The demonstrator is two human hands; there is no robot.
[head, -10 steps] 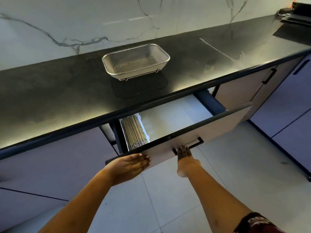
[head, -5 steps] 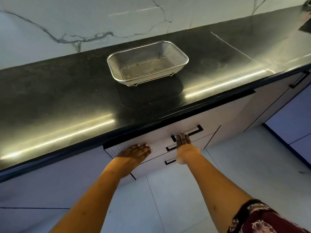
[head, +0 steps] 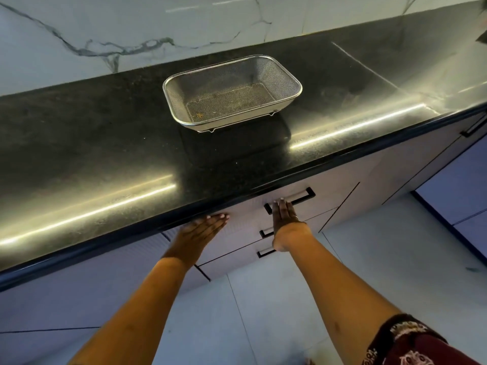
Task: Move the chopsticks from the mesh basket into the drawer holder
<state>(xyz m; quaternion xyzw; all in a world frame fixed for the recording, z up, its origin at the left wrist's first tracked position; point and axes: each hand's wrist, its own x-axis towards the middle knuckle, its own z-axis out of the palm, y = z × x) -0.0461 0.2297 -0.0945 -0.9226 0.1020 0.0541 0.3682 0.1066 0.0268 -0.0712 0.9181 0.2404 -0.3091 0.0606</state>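
Both hands flat, fingers spread: left hand (head: 200, 230) and right hand (head: 285, 217) press the shut drawer (head: 250, 214); mesh basket (head: 232, 92) well apart on the counter (head: 105, 143).

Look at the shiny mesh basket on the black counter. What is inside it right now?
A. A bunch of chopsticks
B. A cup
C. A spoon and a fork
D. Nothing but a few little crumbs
D: the mesh basket on the counter holds no chopsticks or other things, only small brownish specks on its bottom mesh.
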